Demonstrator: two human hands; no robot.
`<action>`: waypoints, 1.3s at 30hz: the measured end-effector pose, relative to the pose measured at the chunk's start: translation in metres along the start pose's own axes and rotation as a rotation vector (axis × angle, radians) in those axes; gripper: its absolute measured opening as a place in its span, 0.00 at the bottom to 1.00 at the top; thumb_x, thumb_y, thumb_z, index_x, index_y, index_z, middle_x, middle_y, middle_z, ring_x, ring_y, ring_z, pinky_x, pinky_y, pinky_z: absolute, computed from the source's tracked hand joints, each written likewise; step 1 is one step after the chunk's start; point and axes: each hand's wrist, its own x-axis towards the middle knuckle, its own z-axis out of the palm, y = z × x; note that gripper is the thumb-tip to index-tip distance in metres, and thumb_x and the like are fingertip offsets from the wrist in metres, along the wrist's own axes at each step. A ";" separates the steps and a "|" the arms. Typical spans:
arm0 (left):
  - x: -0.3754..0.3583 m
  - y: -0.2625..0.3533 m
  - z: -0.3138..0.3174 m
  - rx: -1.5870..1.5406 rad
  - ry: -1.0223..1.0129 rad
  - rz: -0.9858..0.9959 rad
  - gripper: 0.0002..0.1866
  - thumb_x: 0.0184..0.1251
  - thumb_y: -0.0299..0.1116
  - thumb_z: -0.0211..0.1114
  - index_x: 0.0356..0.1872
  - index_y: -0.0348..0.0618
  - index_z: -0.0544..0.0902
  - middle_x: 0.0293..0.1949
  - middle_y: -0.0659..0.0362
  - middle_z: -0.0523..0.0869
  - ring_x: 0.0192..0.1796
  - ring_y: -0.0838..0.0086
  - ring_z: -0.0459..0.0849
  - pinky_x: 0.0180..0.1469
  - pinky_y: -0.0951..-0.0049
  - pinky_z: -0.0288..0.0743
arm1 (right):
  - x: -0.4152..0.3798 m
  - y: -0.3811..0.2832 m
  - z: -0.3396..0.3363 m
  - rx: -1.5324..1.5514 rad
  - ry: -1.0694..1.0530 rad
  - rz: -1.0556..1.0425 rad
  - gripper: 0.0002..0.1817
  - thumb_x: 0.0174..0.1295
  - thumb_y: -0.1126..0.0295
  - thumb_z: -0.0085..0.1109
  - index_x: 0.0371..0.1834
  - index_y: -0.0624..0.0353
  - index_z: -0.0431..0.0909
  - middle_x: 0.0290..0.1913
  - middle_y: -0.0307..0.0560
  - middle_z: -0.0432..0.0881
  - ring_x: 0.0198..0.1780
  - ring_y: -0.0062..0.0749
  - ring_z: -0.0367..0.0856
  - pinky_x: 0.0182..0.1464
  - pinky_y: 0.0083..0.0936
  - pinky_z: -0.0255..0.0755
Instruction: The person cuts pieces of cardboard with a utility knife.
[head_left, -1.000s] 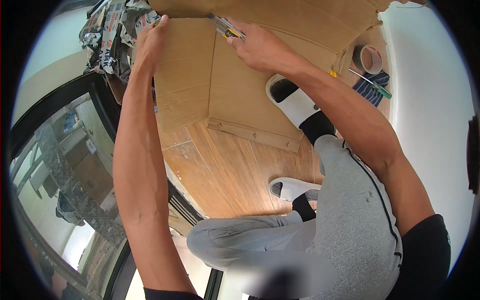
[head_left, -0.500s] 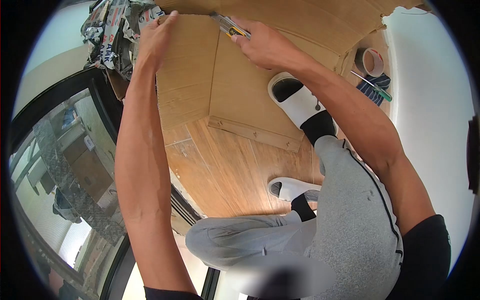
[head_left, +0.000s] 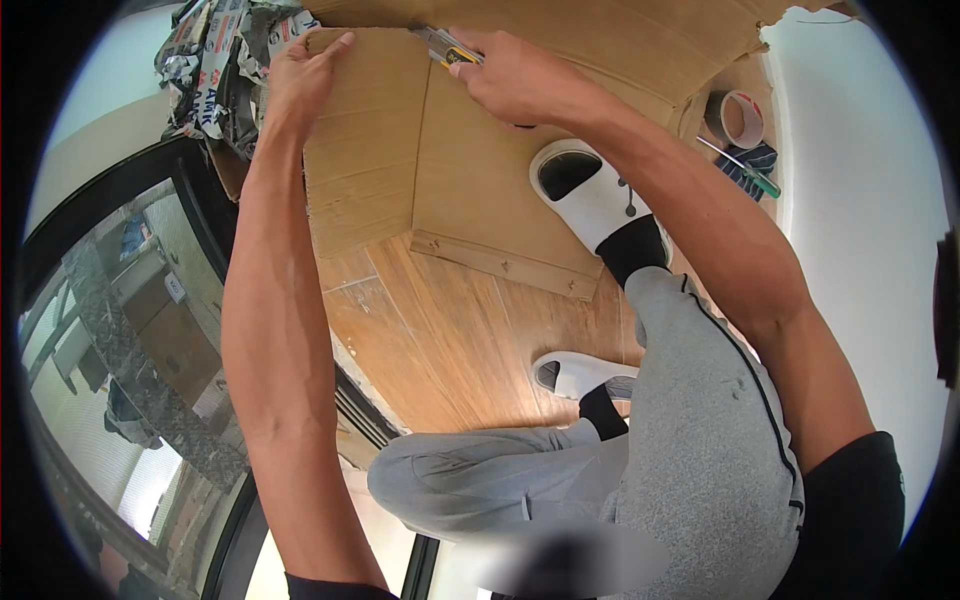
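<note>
A utility knife at the top edge of a brown cardboard flap, top centre of the frame.
The right hand has its fingers wrapped around the knife; the left hand, upper left, pinches the flap's corner, thumb in front, fingertips mostly hidden. Cutting seems under way; the next stroke likely calls for a steady flap. Blade contact is hard to make out.
</note>
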 end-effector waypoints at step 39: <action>-0.002 0.002 0.004 0.059 0.007 0.006 0.14 0.69 0.38 0.71 0.49 0.43 0.87 0.42 0.63 0.89 0.40 0.79 0.85 0.45 0.76 0.79 | 0.034 0.006 -0.011 0.057 -0.084 0.061 0.26 0.71 0.60 0.49 0.71 0.51 0.73 0.20 0.43 0.79 0.20 0.31 0.80 0.23 0.31 0.75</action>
